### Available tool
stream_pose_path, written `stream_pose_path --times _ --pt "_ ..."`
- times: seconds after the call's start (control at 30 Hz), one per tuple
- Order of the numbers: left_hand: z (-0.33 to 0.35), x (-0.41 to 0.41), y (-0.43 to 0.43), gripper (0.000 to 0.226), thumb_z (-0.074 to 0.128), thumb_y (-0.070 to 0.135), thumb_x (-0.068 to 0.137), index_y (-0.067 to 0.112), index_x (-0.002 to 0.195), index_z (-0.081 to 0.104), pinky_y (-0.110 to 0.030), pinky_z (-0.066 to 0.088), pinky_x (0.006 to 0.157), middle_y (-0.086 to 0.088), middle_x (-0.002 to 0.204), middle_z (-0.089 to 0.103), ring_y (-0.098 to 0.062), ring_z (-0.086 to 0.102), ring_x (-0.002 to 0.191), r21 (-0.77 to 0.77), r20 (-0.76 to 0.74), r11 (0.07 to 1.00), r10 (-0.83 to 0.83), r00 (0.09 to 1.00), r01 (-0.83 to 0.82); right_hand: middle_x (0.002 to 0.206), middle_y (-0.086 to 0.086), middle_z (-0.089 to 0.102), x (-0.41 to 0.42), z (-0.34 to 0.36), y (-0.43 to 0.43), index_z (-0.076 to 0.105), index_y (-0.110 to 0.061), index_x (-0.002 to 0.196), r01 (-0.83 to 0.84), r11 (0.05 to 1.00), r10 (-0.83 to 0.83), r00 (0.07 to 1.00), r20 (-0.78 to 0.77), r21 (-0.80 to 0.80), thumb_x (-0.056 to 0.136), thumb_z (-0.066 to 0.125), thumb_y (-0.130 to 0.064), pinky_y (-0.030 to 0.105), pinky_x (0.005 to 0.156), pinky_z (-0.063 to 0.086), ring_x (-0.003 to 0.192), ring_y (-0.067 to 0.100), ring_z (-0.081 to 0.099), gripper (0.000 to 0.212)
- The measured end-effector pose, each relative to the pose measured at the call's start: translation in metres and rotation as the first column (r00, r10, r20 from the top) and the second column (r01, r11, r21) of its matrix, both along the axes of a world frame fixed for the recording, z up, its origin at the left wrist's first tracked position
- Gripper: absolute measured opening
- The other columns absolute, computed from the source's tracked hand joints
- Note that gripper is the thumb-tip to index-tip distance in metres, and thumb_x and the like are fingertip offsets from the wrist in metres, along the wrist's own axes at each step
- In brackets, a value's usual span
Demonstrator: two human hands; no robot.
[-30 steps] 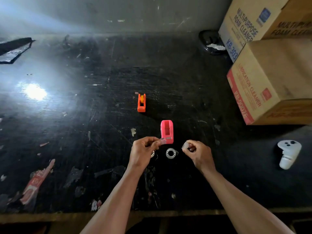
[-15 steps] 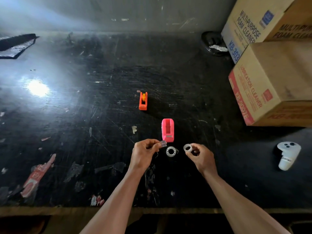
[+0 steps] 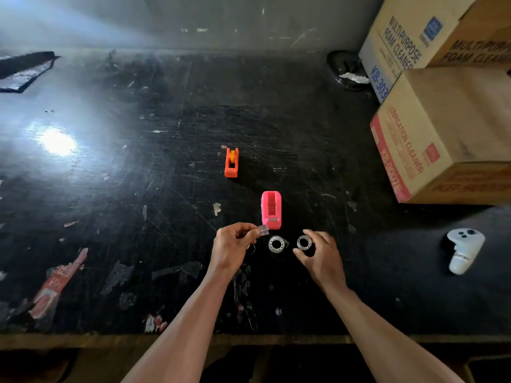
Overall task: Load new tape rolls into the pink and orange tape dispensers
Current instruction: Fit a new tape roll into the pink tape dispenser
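Observation:
The pink tape dispenser point(image 3: 271, 210) stands on the black table, its slot holding no roll. The orange dispenser point(image 3: 231, 162) stands farther back and to the left. Two small clear tape rolls lie flat side by side just in front of the pink dispenser: a left roll point(image 3: 276, 244) and a right roll point(image 3: 304, 242). My left hand point(image 3: 233, 246) pinches a small clear plastic piece point(image 3: 263, 230) close to the pink dispenser's front. My right hand point(image 3: 320, 252) hovers with fingers spread, the right roll lying between thumb and forefinger.
Two stacked cardboard boxes point(image 3: 442, 134) fill the right back. A white game controller point(image 3: 464, 250) lies at the right. A dark dish point(image 3: 345, 70) sits by the boxes. Torn label scraps point(image 3: 58, 283) stick to the table at front left. The table's front edge point(image 3: 83, 338) is near me.
My right hand has lowered the roll it held onto the table beside the other roll and spread its fingers. My left hand keeps pinching the clear piece.

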State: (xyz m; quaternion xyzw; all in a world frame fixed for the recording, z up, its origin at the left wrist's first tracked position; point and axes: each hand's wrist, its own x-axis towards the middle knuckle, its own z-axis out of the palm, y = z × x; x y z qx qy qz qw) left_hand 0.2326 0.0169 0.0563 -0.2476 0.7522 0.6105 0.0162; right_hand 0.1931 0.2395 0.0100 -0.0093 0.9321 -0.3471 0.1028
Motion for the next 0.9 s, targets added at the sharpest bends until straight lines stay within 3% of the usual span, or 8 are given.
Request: stream_pose_path --times 0.13,0.27,0.63,0.9 --pt "-0.004 0.001 0.001 0.004 0.077 0.027 0.091 0.029 0.089 0.08 -0.033 0.062 0.088 0.004 0.082 0.08 -0.011 0.076 0.081 -0.025 0.009 1.0 -0.008 1.0 0.008 0.139 0.003 0.056 -0.001 0.0 -0.011 0.06 -0.016 0.142 -0.121 0.993 0.121 0.993 0.017 0.014 0.086 0.082 -0.028 0.017 0.1 0.035 0.132 0.018 0.05 0.062" --pt "-0.009 0.001 -0.001 0.003 0.078 0.027 0.091 0.028 0.09 0.08 -0.036 0.063 0.089 0.007 0.082 0.08 -0.004 0.075 0.078 -0.041 0.016 0.999 -0.028 0.999 0.029 0.139 0.002 0.055 -0.005 -0.002 -0.019 0.056 -0.015 0.145 -0.199 0.979 0.198 0.98 0.036 0.034 0.085 0.081 -0.032 0.029 0.108 0.044 0.131 0.02 0.05 0.066" --pt "-0.016 -0.003 0.002 0.003 0.078 0.026 0.091 0.028 0.09 0.08 -0.035 0.063 0.088 0.006 0.081 0.08 -0.008 0.076 0.08 -0.053 0.038 0.997 -0.052 0.998 0.054 0.129 0.004 0.058 -0.019 -0.004 -0.032 0.06 -0.012 0.141 -0.31 0.936 0.312 0.95 0.016 0.168 0.082 0.082 -0.035 0.024 0.105 0.038 0.124 0.021 0.048 0.067" --pt "-0.017 -0.005 0.0 0.003 0.078 0.025 0.09 0.026 0.09 0.081 -0.028 0.062 0.082 0.005 0.081 0.08 -0.005 0.074 0.076 -0.059 0.046 0.997 -0.046 0.998 0.049 0.125 0.004 0.06 -0.02 -0.007 -0.035 0.065 -0.014 0.137 -0.338 0.926 0.338 0.941 0.028 0.166 0.083 0.08 -0.032 0.025 0.103 0.038 0.121 0.023 0.049 0.058"
